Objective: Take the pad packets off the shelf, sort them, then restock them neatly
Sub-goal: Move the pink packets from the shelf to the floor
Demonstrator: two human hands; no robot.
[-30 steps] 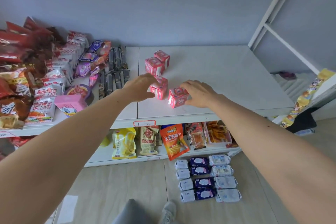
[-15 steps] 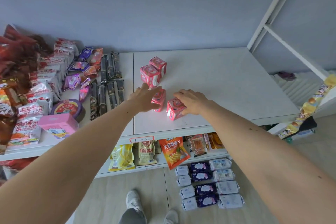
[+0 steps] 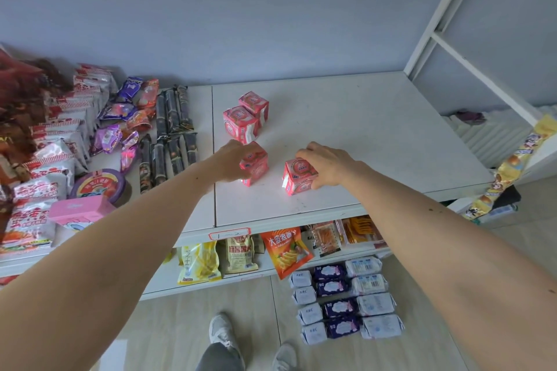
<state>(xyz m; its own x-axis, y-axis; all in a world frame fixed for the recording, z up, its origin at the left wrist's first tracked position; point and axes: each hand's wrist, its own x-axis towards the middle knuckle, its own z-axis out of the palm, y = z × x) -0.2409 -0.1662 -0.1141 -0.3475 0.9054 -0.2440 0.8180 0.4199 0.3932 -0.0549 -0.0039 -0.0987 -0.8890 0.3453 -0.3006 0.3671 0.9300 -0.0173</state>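
Observation:
Several red pad packets stand on the white shelf. My left hand grips one red packet near the shelf's front. My right hand holds another red packet just to the right of it. Two more red packets stand together behind my left hand. On the floor below, white, purple and pale blue pad packets lie in three neat columns.
Snack bags, dark wrapped bars, a purple round tin and a pink box crowd the shelf's left part. The lower shelf holds snack bags. My shoes stand on the floor.
Both hands stay on the same two red packets, and the right one's packet has shifted slightly away from the left. The view has tilted down, showing my shoes.

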